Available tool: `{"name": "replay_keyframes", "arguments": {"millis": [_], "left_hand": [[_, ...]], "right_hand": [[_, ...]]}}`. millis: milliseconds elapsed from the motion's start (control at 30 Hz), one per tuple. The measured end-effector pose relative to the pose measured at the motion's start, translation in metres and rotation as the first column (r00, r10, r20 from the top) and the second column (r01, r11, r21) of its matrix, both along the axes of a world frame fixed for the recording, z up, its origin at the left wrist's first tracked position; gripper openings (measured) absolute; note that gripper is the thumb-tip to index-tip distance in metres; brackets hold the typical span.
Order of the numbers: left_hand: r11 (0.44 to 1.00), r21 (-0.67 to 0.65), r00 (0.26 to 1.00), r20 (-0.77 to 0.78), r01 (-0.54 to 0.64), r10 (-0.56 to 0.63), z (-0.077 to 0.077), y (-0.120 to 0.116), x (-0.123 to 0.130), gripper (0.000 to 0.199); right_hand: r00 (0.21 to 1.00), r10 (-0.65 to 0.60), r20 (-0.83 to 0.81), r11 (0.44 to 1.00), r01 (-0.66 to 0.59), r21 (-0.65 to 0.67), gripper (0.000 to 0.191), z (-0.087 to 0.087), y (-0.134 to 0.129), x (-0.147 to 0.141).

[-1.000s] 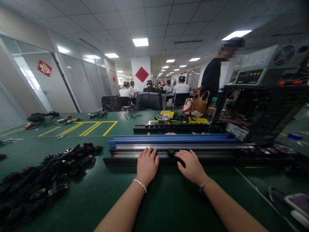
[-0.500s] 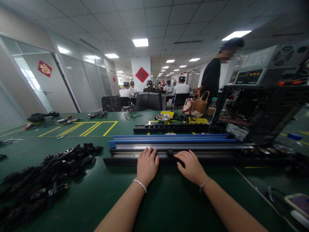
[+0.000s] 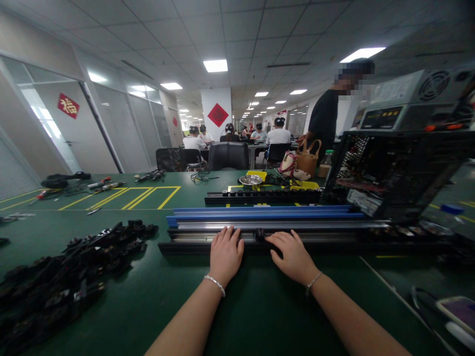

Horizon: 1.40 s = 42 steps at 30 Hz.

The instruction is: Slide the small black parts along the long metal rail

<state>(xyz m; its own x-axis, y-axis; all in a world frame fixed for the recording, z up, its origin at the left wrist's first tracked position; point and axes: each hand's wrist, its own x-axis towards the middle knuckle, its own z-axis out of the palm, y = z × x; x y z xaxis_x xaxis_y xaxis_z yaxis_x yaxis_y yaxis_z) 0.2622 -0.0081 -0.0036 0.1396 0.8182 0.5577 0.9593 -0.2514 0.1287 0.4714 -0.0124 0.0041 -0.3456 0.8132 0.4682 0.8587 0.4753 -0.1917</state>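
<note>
Across the green table in front of me lies a long black rail (image 3: 193,248) with a shiny metal channel along it. My left hand (image 3: 225,254) rests on this rail, fingers stretched forward and thumb along its right side. A small black part (image 3: 260,234) sits in the channel between my hands. The fingertips of my right hand (image 3: 293,254) reach the right side of that part, and its thumb is held apart, lower on the rail's front edge. What lies under the fingers of both hands is hidden. Directly behind are a silvery strip (image 3: 315,225) and blue rails (image 3: 260,212).
A heap of black parts (image 3: 67,267) covers the left of the table. Behind the rails stand another black rail holding small parts (image 3: 260,198) and a metal dish (image 3: 251,180). An opened computer case (image 3: 401,168) rises at right. A person (image 3: 324,118) stands beyond the table.
My right hand and the small black part appear to have shifted very slightly left. My left hand stays in place on the rail.
</note>
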Motion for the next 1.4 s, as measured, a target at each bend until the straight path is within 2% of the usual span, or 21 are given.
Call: {"name": "replay_keyframes", "arguments": {"millis": [900,1400], "left_hand": [[1.000,0.007,1.000,-0.007,-0.007,0.007,-0.001,0.001,0.000,0.041],[0.997,-0.067,0.999,-0.020,0.046,-0.048,0.004,-0.005,0.002,0.048]], "right_hand": [[0.998,-0.012,0.064,0.995,0.018,-0.096,0.041,0.004,-0.003,-0.005],[0.997,-0.022,0.080,0.992,0.032,-0.122,0.043,0.006,-0.008,-0.015]]}}
